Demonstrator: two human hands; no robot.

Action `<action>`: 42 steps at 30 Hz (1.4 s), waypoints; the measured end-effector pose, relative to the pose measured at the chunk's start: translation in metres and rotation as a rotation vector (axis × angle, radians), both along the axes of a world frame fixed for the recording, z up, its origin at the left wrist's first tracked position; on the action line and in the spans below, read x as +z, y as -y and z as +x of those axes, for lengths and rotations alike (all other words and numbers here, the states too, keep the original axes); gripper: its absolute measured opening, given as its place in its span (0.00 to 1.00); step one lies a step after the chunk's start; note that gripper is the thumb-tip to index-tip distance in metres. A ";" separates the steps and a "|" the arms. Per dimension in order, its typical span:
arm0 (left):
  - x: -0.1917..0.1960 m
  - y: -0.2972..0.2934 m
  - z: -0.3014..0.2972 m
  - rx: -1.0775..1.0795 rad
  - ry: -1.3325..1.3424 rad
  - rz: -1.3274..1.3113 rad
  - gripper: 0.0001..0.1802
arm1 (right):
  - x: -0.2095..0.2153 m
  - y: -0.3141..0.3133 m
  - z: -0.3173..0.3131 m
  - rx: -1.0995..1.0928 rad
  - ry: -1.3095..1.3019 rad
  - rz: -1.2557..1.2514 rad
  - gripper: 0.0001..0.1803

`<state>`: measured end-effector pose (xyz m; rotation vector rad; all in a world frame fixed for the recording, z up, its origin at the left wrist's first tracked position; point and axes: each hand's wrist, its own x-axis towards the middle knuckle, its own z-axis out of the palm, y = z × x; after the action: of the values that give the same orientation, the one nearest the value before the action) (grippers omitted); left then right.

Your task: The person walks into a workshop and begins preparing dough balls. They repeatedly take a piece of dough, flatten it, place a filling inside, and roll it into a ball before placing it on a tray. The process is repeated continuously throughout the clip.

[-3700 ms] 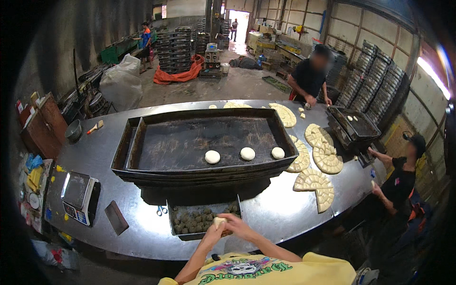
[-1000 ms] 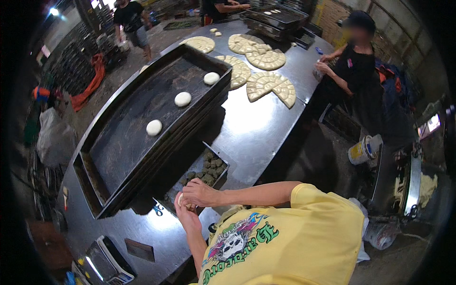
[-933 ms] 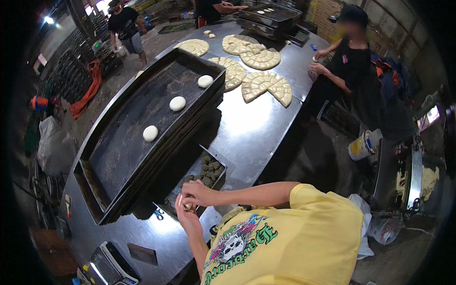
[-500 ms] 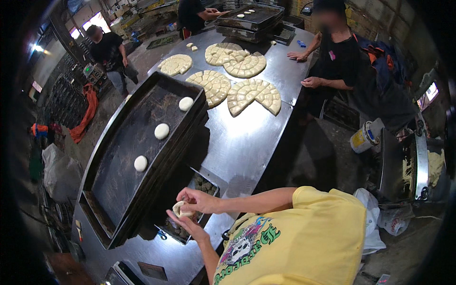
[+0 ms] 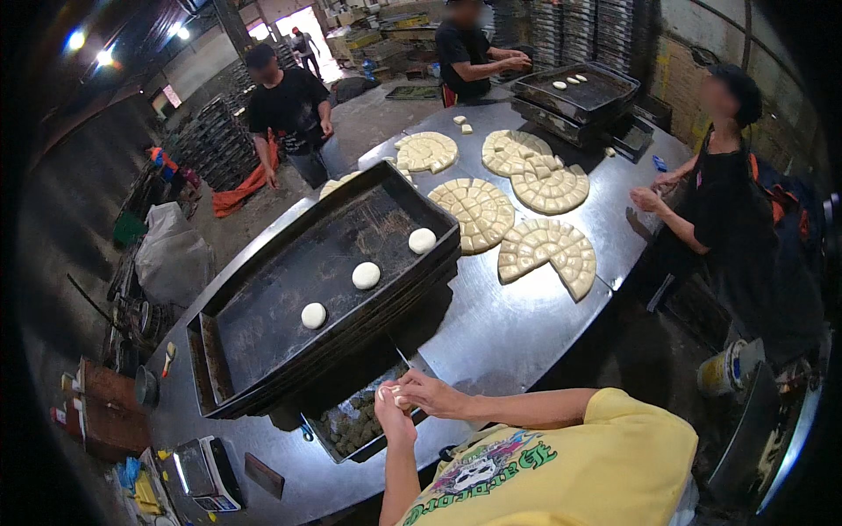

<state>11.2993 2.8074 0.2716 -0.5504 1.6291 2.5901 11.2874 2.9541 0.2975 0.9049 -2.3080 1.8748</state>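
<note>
Between my two hands, above a metal tray (image 5: 343,458) of dark brownish-green lumps (image 5: 355,424), is a small pale piece of dough (image 5: 400,399). My left hand (image 5: 396,419) cups it from below and the left. The fingers of my right hand (image 5: 436,394) pinch it from the right, hiding most of it. Left of my hands, on top of a stack, a large black baking tray (image 5: 289,272) holds three round white dough discs (image 5: 366,275) in a slanting row near its right side.
Scored rounds of dough (image 5: 474,213) lie farther along the metal table (image 5: 491,329). A scale (image 5: 206,473) stands front left. A smaller stack of trays (image 5: 574,92) is at the far end. Co-workers stand at the right (image 5: 728,184), far end (image 5: 474,57) and left (image 5: 294,114).
The view has swung, so the table and trays sit farther right and lower. My hands have closed in around the dough, which showed as an open cup before.
</note>
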 end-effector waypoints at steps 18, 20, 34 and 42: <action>0.052 -0.081 0.002 0.059 -0.301 -0.257 0.24 | 0.034 -0.051 -0.029 -0.085 0.402 -0.240 0.11; 0.051 -0.084 -0.003 0.234 -0.230 -0.340 0.25 | 0.040 -0.054 -0.020 -0.034 0.187 -0.173 0.12; 0.064 -0.111 -0.047 -0.091 -0.722 -1.070 0.24 | 0.007 -0.108 -0.062 0.166 0.839 -0.346 0.22; 0.039 -0.122 -0.047 -0.338 -0.494 -0.590 0.39 | -0.063 -0.179 -0.047 -0.150 0.830 -0.046 0.13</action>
<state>11.2519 2.9289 0.3108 0.3815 2.3940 2.0757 11.2406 3.1335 0.2350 -0.1183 -2.5690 2.5367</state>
